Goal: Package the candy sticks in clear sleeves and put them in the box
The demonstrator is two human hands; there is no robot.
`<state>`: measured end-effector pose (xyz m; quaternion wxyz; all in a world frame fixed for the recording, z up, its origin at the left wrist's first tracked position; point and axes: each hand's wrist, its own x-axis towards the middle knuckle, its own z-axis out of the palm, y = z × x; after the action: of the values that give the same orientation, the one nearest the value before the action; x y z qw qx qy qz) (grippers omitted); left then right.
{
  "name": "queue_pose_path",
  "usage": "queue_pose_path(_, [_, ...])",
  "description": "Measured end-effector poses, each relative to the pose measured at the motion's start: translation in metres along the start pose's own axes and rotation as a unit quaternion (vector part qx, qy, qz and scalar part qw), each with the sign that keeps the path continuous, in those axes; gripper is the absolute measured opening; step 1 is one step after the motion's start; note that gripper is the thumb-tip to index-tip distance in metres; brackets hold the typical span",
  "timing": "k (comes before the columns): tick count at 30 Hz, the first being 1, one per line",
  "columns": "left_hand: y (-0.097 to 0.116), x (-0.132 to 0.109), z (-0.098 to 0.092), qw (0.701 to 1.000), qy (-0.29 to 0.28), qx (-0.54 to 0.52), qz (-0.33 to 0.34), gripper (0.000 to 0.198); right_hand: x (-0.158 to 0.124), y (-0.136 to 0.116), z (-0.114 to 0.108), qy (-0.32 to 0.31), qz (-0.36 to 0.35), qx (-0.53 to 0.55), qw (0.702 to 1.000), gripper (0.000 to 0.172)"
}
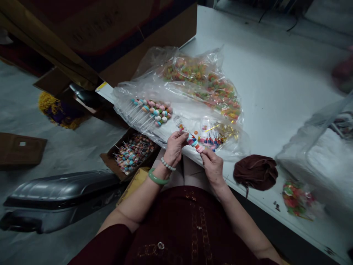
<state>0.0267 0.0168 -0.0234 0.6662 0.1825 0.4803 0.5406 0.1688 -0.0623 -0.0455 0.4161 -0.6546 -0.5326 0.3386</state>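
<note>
My left hand [175, 149] and my right hand [212, 167] both grip a candy skewer [192, 140] of pastel beaded sweets in a clear wrapper, the left near its upper end, the right at its pink lower end. Just beyond them, a clear plastic bag [150, 112] holds several similar skewers in a row. A larger clear bag of multicoloured candy [201, 73] lies behind it. Printed labels [209, 140] and gold twist ties [224, 131] lie in plastic close to my hands. A jade bangle and a beaded bracelet circle my left wrist.
A cardboard box of lollipops [132, 154] sits below the white table's [275, 73] edge, left of my lap. A brown cloth [255, 172], a small candy bag [295, 198] and a large plastic bag [317, 154] lie on the right. A grey suitcase [60, 198] rests on the floor.
</note>
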Motion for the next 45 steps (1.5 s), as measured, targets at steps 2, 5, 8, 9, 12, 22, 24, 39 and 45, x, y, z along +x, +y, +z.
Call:
queue_pose_path(2, [-0.001, -0.002, 0.000, 1.000, -0.011, 0.017, 0.002, 0.041, -0.002, 0.002, -0.002, 0.025, -0.085, -0.115, 0.989, 0.019])
queue_pose_path(5, [-0.002, -0.007, 0.000, 0.998, -0.032, 0.054, 0.015, 0.039, -0.001, 0.004, -0.004, 0.056, -0.202, -0.259, 0.943, 0.025])
queue_pose_path(8, [-0.003, -0.010, 0.001, 0.995, -0.046, 0.082, 0.028, 0.036, 0.000, 0.006, -0.005, 0.064, -0.264, -0.331, 0.904, 0.028])
queue_pose_path(9, [-0.004, -0.011, 0.001, 0.995, -0.050, 0.084, 0.024, 0.035, 0.001, 0.007, -0.005, 0.058, -0.269, -0.333, 0.902, 0.028])
queue_pose_path(12, [-0.007, -0.012, 0.000, 0.996, -0.063, 0.057, -0.003, 0.035, 0.001, 0.008, -0.002, 0.023, -0.227, -0.251, 0.941, 0.026])
queue_pose_path(22, [-0.004, -0.010, -0.001, 0.978, -0.152, -0.066, -0.128, 0.045, 0.005, -0.007, 0.002, -0.110, 0.128, 0.213, 0.962, 0.014])
queue_pose_path(24, [-0.006, -0.014, 0.001, 0.979, -0.156, -0.058, -0.120, 0.046, 0.008, -0.009, 0.003, -0.129, 0.193, 0.289, 0.929, 0.015])
queue_pose_path(39, [0.003, -0.002, -0.014, 0.990, -0.084, -0.053, -0.102, 0.042, 0.016, -0.010, 0.005, -0.280, 0.362, 0.486, 0.744, 0.023])
queue_pose_path(45, [0.008, 0.006, -0.014, 0.995, -0.028, -0.029, -0.095, 0.035, 0.015, -0.008, 0.010, -0.154, 0.305, 0.395, 0.852, 0.026])
